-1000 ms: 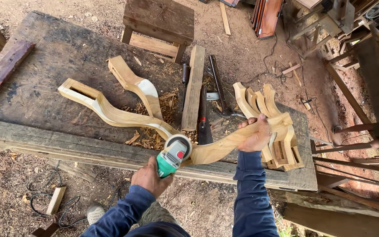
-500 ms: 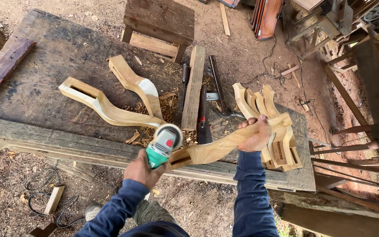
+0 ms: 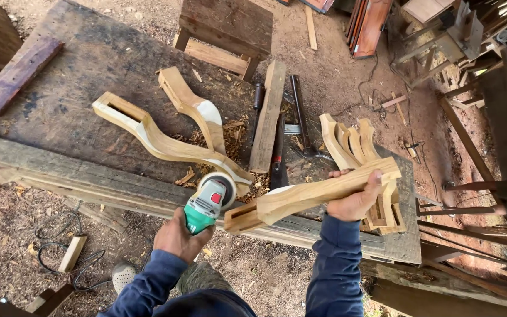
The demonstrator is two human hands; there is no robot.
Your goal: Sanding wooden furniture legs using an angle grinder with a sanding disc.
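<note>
Left hand is wrapped tight around a green angle grinder, its disc end right up against the near edge of the big workbench. Right hand grips a curved wooden leg, held out over that same edge, its notched end just beside the grinder. Two more curved legs lie on the bench among shavings, and a stack of finished legs sits at its right end.
</note>
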